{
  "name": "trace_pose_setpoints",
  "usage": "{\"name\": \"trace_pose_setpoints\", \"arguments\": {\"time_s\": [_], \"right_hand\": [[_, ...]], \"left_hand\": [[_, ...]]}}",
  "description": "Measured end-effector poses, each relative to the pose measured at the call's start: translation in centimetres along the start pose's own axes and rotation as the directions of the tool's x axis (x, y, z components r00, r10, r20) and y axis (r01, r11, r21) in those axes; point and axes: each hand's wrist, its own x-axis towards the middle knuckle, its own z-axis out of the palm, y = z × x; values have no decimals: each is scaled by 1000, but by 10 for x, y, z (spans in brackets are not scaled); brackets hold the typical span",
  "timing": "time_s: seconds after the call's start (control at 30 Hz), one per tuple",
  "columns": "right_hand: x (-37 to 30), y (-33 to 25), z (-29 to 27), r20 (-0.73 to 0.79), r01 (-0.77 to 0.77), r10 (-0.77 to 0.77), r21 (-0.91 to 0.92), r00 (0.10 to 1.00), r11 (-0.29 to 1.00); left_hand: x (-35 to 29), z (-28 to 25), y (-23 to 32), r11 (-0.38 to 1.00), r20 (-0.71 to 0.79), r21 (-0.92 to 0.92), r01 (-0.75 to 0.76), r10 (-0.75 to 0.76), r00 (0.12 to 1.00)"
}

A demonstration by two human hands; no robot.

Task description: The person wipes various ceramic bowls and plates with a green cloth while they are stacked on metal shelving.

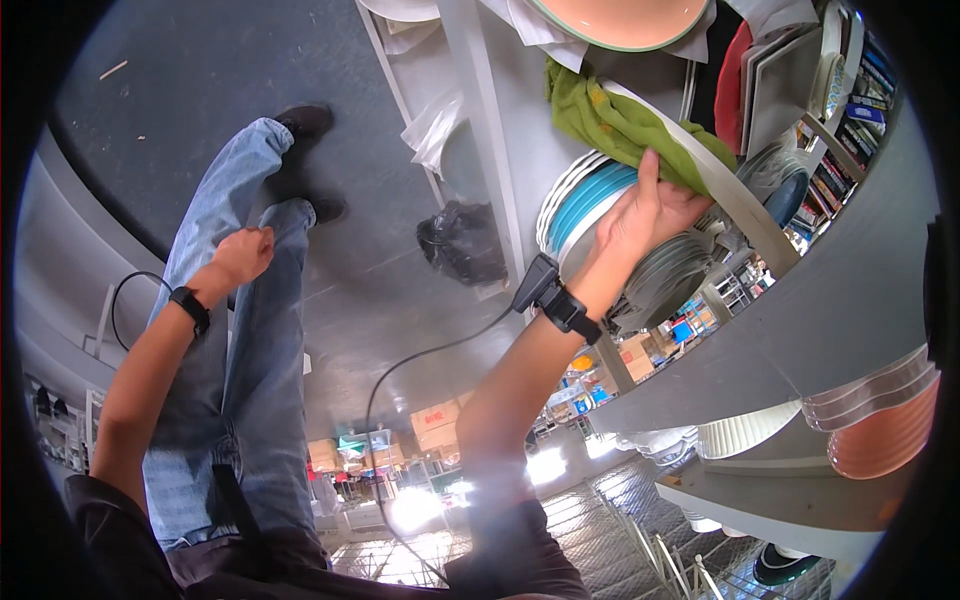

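Note:
My right hand (650,212) reaches into a shelf, its thumb against a bunched green cloth (625,120). The fingers curl at the cloth's lower edge, partly out of sight. Just left of this hand stands a stack of white and teal plates (585,205). More plates (665,280), greyish, are stacked below it, partly covered by my wrist. My left hand (243,256) hangs in front of my jeans, fingers curled in and nothing visible in them. Both wrists wear black bands, and a cable runs from the device on the right one.
A large peach bowl (620,15) sits on white paper above the cloth. Grey trays (780,90) stand upright to its right. A black plastic bag (462,243) lies by the shelf foot. Pink ribbed bowls (885,430) rest on a lower-right shelf. Cardboard boxes (435,425) are farther off.

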Motion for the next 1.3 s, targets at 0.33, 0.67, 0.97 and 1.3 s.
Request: {"name": "trace_pose_setpoints", "arguments": {"time_s": [0.33,0.67,0.97,1.3], "right_hand": [[25,32,41,-143,-55,41,-95,989,994],[42,-40,25,-407,137,-185,-146,894,980],[66,-34,30,-568,111,-114,-40,815,993],[22,54,74,-436,-227,188,-40,880,973]], "left_hand": [[-2,4,14,989,63,138,-44,36,997],[11,0,6,996,104,57,70,-76,992],[17,-6,13,996,94,-46,79,-74,993],[21,21,-8,993,107,-25,113,-110,988]]}}
